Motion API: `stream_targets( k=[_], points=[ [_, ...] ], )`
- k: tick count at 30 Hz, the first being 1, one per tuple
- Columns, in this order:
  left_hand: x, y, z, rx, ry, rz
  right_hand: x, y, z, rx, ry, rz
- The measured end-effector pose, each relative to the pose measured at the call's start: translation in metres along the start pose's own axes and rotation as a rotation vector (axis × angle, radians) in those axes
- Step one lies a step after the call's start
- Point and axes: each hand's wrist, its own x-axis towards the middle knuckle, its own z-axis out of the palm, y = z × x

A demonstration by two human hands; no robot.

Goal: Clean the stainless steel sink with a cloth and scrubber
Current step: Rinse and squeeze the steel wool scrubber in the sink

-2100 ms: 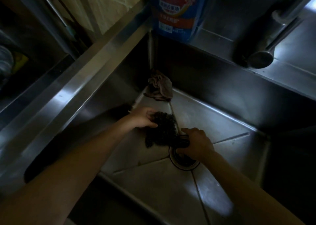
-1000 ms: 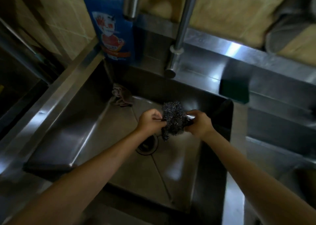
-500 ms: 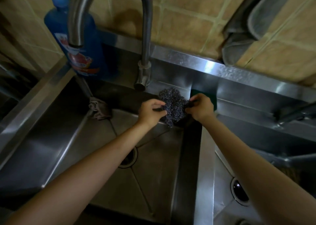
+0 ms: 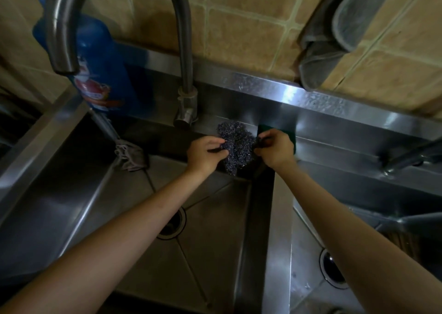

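Steel-wool scrubber (image 4: 236,146), coarse, tangled, pinched between left hand (image 4: 203,153) and right hand (image 4: 275,148) fingers.

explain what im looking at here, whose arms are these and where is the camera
The camera sits on a person's head, looking down, so the arms are that person's own. The left hand and right hand pinch a steel wool scrubber between them, above the back edge of a steel sink. A crumpled cloth lies in the sink's far left corner. Behind stand a faucet and a blue bottle. A green sponge shows behind the right hand. A second basin is to the right.
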Motion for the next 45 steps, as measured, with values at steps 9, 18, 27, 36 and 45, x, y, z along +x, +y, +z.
stream_targets(
  k=[9, 18, 27, 36, 45],
  points=[
    [0.025, 0.006, 0.005, -0.073, 0.058, -0.090, 0.029, -0.016, 0.003, 0.088, 0.068, 0.004],
    [0.026, 0.006, 0.019, -0.235, -0.044, -0.209, 0.033, -0.013, -0.008, -0.174, 0.006, -0.192],
    [0.019, -0.001, 0.028, -0.139, 0.081, -0.148, 0.026, 0.004, -0.004, -0.314, -0.094, -0.245],
    [0.021, -0.010, 0.024, -0.133, 0.108, -0.135, 0.021, 0.005, -0.002, -0.301, -0.086, -0.279],
    [0.019, -0.002, 0.026, -0.450, 0.061, -0.310, 0.022, 0.006, 0.002, -0.264, -0.069, -0.200]
  ],
)
